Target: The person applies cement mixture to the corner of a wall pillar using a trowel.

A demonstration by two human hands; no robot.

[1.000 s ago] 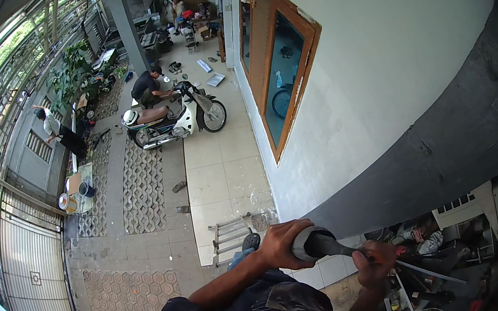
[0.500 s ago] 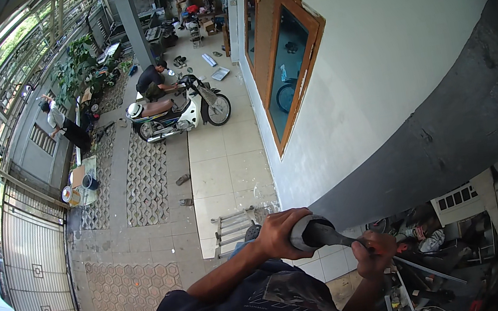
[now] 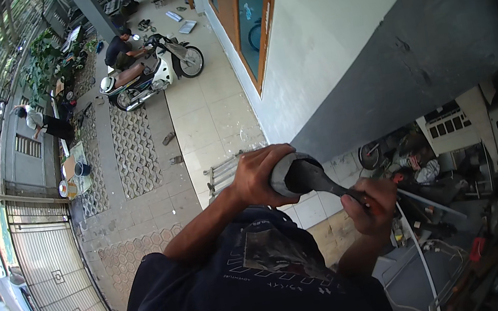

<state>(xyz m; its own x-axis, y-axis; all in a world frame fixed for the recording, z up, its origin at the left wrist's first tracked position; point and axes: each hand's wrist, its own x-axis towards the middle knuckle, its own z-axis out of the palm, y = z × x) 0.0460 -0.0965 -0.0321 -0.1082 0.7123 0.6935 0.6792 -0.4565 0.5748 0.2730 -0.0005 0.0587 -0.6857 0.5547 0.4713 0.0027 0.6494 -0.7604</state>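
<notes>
My left hand (image 3: 260, 176) wraps the fat grey-black handle (image 3: 296, 175) at chest height; my right hand (image 3: 370, 201), at four o'clock from it, pinches the thin shaft (image 3: 340, 190). It seems stiff, light, best held at the handle.

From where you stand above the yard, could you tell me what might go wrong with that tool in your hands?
1. The left hand caps the grey-black tool and the right hand pinches its thin shaft; a slip could jab those fingers.
2. The tool is held high over the tiled yard; if dropped, it could fall far.
3. People by the motorbike work below, possibly within range of falling objects.
</notes>
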